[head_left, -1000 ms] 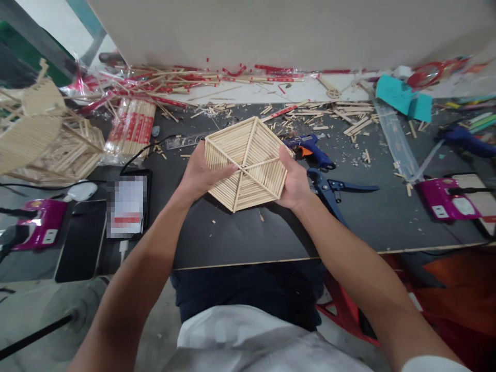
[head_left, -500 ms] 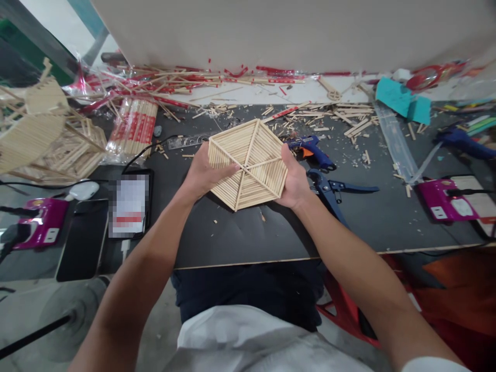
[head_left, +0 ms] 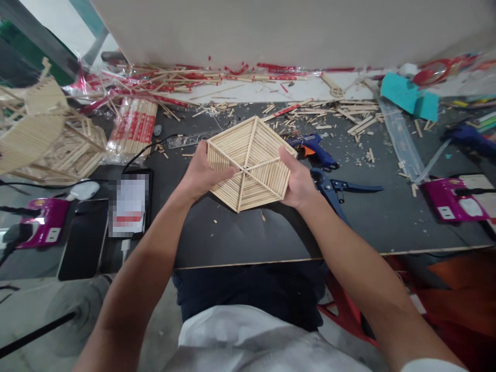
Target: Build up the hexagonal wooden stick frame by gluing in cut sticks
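Note:
A six-sided panel of thin wooden sticks (head_left: 251, 181), with ribs running from its centre to the corners, is held up over the table between both hands. My left hand (head_left: 199, 173) grips its left edge, the thumb lying across the face toward the centre and the fingers hidden behind. At the right corner my right hand (head_left: 300, 181) closes on the panel, thumb on the face and the other fingers mostly underneath. Just behind the right hand lies a blue glue gun (head_left: 320, 152). Beside that hand rests a dark blue cutter (head_left: 333, 191).
Wooden stick structures (head_left: 50, 134) stand at the left, by a bundle of wrapped chopsticks (head_left: 134, 124). Two phones, one a lit phone (head_left: 129, 204), lie near a purple power socket (head_left: 42, 222). Stick offcuts (head_left: 360, 124) litter the back. Another purple socket (head_left: 455, 201) sits right.
My right hand has shifted slightly right along the panel, its thumb lying differently at the right corner. The panel has turned very slightly; my left hand keeps its grip.

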`<action>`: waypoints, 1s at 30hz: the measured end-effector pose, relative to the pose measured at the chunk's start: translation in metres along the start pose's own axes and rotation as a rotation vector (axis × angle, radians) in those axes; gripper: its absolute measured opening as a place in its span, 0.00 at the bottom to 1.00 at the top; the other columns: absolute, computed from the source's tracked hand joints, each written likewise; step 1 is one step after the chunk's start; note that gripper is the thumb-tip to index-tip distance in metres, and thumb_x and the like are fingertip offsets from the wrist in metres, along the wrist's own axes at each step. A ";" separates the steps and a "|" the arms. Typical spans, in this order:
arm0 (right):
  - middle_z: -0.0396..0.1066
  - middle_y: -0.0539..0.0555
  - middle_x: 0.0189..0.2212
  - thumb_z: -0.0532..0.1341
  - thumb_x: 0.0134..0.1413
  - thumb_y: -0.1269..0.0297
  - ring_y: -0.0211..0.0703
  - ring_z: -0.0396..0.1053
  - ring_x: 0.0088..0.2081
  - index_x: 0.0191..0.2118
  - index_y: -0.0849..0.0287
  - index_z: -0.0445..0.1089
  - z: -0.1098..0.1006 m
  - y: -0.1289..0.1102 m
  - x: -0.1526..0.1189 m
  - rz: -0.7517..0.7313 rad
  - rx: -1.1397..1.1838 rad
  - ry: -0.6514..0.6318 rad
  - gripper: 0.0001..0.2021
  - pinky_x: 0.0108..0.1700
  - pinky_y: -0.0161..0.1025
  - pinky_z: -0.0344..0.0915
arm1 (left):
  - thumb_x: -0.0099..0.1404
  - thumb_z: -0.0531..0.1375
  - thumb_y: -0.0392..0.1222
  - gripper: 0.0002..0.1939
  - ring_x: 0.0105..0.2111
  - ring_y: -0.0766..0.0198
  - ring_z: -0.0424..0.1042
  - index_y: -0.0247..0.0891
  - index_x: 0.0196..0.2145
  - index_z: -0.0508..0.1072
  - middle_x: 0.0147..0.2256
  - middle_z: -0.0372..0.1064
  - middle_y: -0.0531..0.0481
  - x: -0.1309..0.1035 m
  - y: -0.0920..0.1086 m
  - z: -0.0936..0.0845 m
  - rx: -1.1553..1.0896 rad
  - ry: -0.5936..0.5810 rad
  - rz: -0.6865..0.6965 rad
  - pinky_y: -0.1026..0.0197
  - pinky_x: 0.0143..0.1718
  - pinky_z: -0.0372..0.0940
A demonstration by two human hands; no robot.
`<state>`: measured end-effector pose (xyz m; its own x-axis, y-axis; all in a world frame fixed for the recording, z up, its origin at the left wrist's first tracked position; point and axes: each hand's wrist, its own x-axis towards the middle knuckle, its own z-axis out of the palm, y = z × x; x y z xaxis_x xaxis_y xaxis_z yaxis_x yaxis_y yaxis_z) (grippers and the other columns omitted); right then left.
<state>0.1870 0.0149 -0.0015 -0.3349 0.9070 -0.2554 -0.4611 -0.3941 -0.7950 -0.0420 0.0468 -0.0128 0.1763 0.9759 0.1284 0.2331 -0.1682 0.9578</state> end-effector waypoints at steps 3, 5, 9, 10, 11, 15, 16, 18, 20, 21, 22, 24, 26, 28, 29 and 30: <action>0.79 0.55 0.50 0.62 0.57 0.39 0.59 0.70 0.62 0.59 0.50 0.70 0.002 -0.001 -0.001 -0.012 -0.001 0.010 0.30 0.63 0.64 0.68 | 0.45 0.79 0.58 0.53 0.60 0.42 0.68 0.43 0.61 0.58 0.58 0.65 0.37 0.002 -0.001 -0.003 0.139 0.059 0.143 0.40 0.60 0.67; 0.79 0.55 0.50 0.61 0.57 0.40 0.59 0.70 0.62 0.58 0.51 0.71 0.004 -0.002 -0.002 -0.015 -0.004 0.013 0.29 0.63 0.63 0.68 | 0.45 0.78 0.59 0.55 0.64 0.42 0.63 0.45 0.63 0.57 0.61 0.60 0.38 0.003 0.004 -0.005 0.211 0.075 0.229 0.41 0.63 0.64; 0.79 0.55 0.50 0.61 0.57 0.40 0.59 0.70 0.63 0.57 0.51 0.71 0.005 -0.003 -0.003 -0.015 -0.018 0.006 0.28 0.63 0.63 0.68 | 0.48 0.77 0.60 0.48 0.66 0.41 0.59 0.46 0.61 0.63 0.62 0.60 0.40 0.002 0.023 -0.009 0.343 0.041 0.300 0.41 0.66 0.61; 0.79 0.55 0.50 0.61 0.57 0.39 0.59 0.70 0.62 0.57 0.51 0.71 0.004 -0.003 -0.003 -0.017 -0.021 0.006 0.29 0.63 0.63 0.68 | 0.50 0.76 0.59 0.45 0.65 0.40 0.59 0.46 0.60 0.64 0.62 0.61 0.40 0.002 0.028 -0.010 0.372 0.022 0.309 0.41 0.66 0.60; 0.79 0.55 0.50 0.61 0.57 0.39 0.59 0.70 0.62 0.58 0.51 0.71 0.004 -0.002 -0.003 -0.017 -0.022 0.004 0.29 0.63 0.62 0.68 | 0.51 0.76 0.58 0.44 0.65 0.40 0.60 0.46 0.60 0.65 0.61 0.62 0.41 0.003 0.033 -0.011 0.395 -0.001 0.318 0.41 0.67 0.59; 0.79 0.55 0.49 0.62 0.56 0.39 0.59 0.70 0.62 0.57 0.50 0.71 0.003 -0.003 -0.004 -0.007 -0.027 -0.006 0.29 0.63 0.62 0.67 | 0.51 0.76 0.55 0.42 0.66 0.39 0.60 0.45 0.60 0.67 0.61 0.64 0.42 0.007 0.046 -0.014 0.429 -0.081 0.337 0.40 0.69 0.55; 0.79 0.55 0.50 0.62 0.56 0.39 0.59 0.70 0.62 0.57 0.51 0.71 0.003 -0.003 -0.005 -0.005 -0.033 -0.006 0.29 0.63 0.62 0.67 | 0.51 0.77 0.54 0.42 0.66 0.38 0.59 0.45 0.60 0.67 0.62 0.64 0.42 0.009 0.048 -0.014 0.431 -0.091 0.338 0.40 0.69 0.55; 0.79 0.56 0.50 0.62 0.56 0.38 0.59 0.70 0.62 0.57 0.51 0.71 0.005 -0.005 -0.007 -0.015 -0.047 0.004 0.30 0.63 0.63 0.67 | 0.50 0.77 0.52 0.43 0.67 0.37 0.57 0.46 0.61 0.67 0.62 0.63 0.43 0.011 0.053 -0.013 0.447 -0.105 0.341 0.39 0.70 0.53; 0.79 0.56 0.50 0.61 0.56 0.37 0.60 0.69 0.62 0.57 0.51 0.71 0.007 -0.007 -0.009 -0.039 -0.058 0.018 0.30 0.63 0.63 0.67 | 0.50 0.76 0.49 0.43 0.68 0.36 0.57 0.47 0.61 0.66 0.63 0.62 0.44 0.013 0.057 -0.011 0.478 -0.117 0.350 0.39 0.69 0.54; 0.79 0.56 0.51 0.61 0.56 0.36 0.60 0.69 0.63 0.57 0.50 0.71 0.008 -0.008 -0.010 -0.053 -0.062 0.023 0.31 0.62 0.63 0.67 | 0.50 0.76 0.48 0.43 0.68 0.36 0.57 0.47 0.62 0.66 0.63 0.62 0.44 0.013 0.058 -0.010 0.494 -0.120 0.353 0.39 0.69 0.54; 0.79 0.55 0.51 0.60 0.56 0.36 0.60 0.69 0.63 0.58 0.50 0.71 0.008 -0.009 -0.010 -0.066 -0.064 0.026 0.31 0.62 0.63 0.67 | 0.51 0.76 0.47 0.43 0.67 0.36 0.57 0.48 0.62 0.66 0.63 0.62 0.44 0.014 0.059 -0.010 0.509 -0.120 0.357 0.39 0.68 0.55; 0.78 0.55 0.51 0.60 0.55 0.35 0.60 0.69 0.63 0.58 0.49 0.71 0.008 -0.009 -0.010 -0.081 -0.065 0.021 0.32 0.62 0.63 0.68 | 0.52 0.75 0.46 0.42 0.67 0.36 0.58 0.49 0.62 0.65 0.63 0.62 0.44 0.015 0.060 -0.008 0.531 -0.120 0.366 0.40 0.67 0.57; 0.78 0.56 0.51 0.60 0.55 0.34 0.60 0.69 0.63 0.59 0.49 0.70 0.007 -0.009 -0.009 -0.082 -0.059 0.011 0.32 0.62 0.63 0.67 | 0.54 0.74 0.45 0.41 0.67 0.37 0.59 0.49 0.62 0.64 0.63 0.62 0.44 0.015 0.062 -0.008 0.572 -0.123 0.377 0.41 0.66 0.60; 0.79 0.56 0.51 0.60 0.56 0.35 0.59 0.69 0.63 0.59 0.49 0.70 0.005 -0.009 -0.009 -0.073 -0.052 0.005 0.32 0.63 0.63 0.67 | 0.54 0.73 0.43 0.42 0.66 0.37 0.60 0.48 0.63 0.63 0.63 0.62 0.43 0.015 0.063 -0.007 0.632 -0.126 0.383 0.39 0.64 0.61; 0.79 0.56 0.50 0.60 0.56 0.35 0.59 0.69 0.63 0.59 0.50 0.70 0.005 -0.009 -0.009 -0.067 -0.051 0.004 0.32 0.63 0.63 0.67 | 0.54 0.72 0.42 0.42 0.65 0.37 0.60 0.47 0.64 0.62 0.63 0.62 0.42 0.015 0.064 -0.007 0.661 -0.128 0.380 0.39 0.63 0.62; 0.79 0.56 0.50 0.60 0.55 0.35 0.59 0.69 0.62 0.59 0.50 0.70 0.005 -0.008 -0.009 -0.061 -0.049 0.004 0.32 0.63 0.63 0.67 | 0.54 0.72 0.42 0.43 0.65 0.36 0.60 0.46 0.64 0.62 0.63 0.62 0.41 0.014 0.065 -0.006 0.679 -0.130 0.376 0.38 0.63 0.62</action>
<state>0.1899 0.0097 0.0101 -0.3040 0.9297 -0.2081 -0.4393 -0.3306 -0.8353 -0.0300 0.0506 0.0531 0.4600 0.8198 0.3409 0.6617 -0.5726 0.4840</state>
